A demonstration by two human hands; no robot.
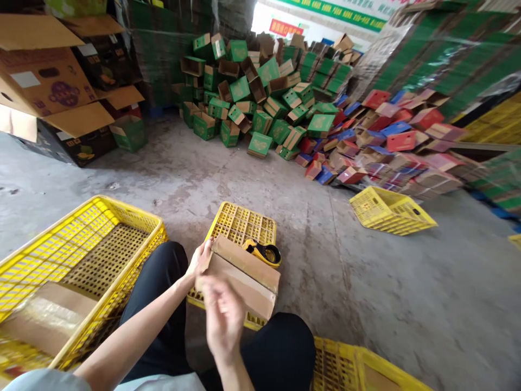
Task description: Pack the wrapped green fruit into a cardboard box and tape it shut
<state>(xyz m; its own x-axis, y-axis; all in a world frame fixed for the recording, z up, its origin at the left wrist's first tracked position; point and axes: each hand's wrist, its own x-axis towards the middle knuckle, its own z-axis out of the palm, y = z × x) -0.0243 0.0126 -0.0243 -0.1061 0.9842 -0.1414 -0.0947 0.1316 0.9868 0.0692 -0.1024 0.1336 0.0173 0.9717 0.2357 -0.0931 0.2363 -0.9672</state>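
A small brown cardboard box (246,285) lies on an upturned yellow plastic crate (244,220) between my knees, its closed flaps meeting along a seam. My left hand (199,262) grips the box at its left end. Over the near left corner of the box is my right hand (223,314), smeared by motion. Its fingers look curled, but whether they hold anything cannot be made out. Just beyond the box, on the crate, rests a yellow-and-black tool with a round ring (264,252), resembling a tape dispenser.
At my left stands a long yellow crate (157,225) containing a taped cardboard box (49,315). Another yellow crate (337,364) is at lower right, and one lies tilted (391,209) farther off. Green cartons (260,144) and red-and-blue cartons (401,141) are heaped ahead; large boxes (49,81) stand left.
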